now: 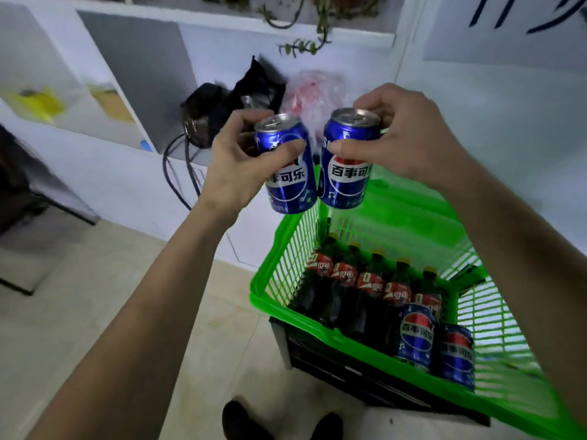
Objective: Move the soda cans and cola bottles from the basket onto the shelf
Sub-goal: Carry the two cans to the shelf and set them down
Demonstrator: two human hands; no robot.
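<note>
Left hand [236,163] grips blue can [287,168]; right hand [409,138] grips second can [346,160]; both above basket [286,274], before shelf [127,147]; risk: cans collide, grip slips.

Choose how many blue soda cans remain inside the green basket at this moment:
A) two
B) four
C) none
A: two blue cans lie in the green basket beside the cola bottles; the other two cans are held up, one in each hand.
</note>
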